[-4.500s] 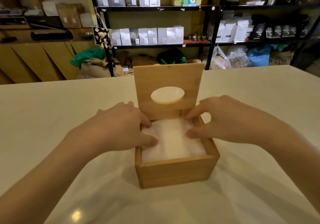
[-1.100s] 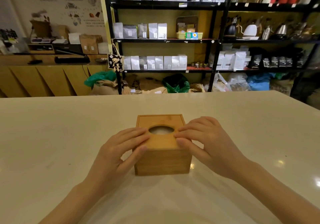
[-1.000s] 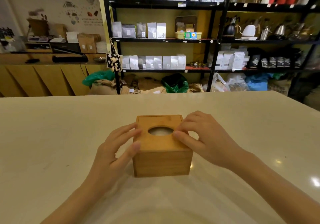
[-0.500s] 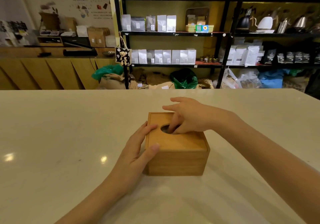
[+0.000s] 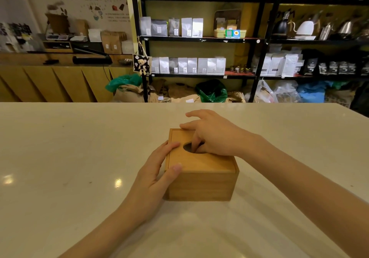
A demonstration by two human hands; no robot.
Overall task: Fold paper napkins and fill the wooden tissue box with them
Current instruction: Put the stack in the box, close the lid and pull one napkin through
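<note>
The wooden tissue box (image 5: 201,185) stands on the pale table (image 5: 69,157) with its lid down. My left hand (image 5: 155,175) grips the box's left side, thumb on the front left corner of the lid and fingers along the left edge. My right hand (image 5: 211,133) lies over the lid, with thumb and a finger dipped into the oval opening (image 5: 187,147). The napkins inside are hidden by the lid and my fingers. I cannot tell whether the fingers pinch a napkin.
Beyond the table's far edge stand black shelves (image 5: 257,37) with white pouches, kettles and jars. Sacks and green bags (image 5: 211,91) lie on the floor below. A wooden counter (image 5: 50,81) runs along the back left.
The lid, open 4.5 s ago with both hands pressing napkins down, is shut. My right hand moved from the lid's edge and its fingers went into the oval opening. My left hand moved to the box's left side.
</note>
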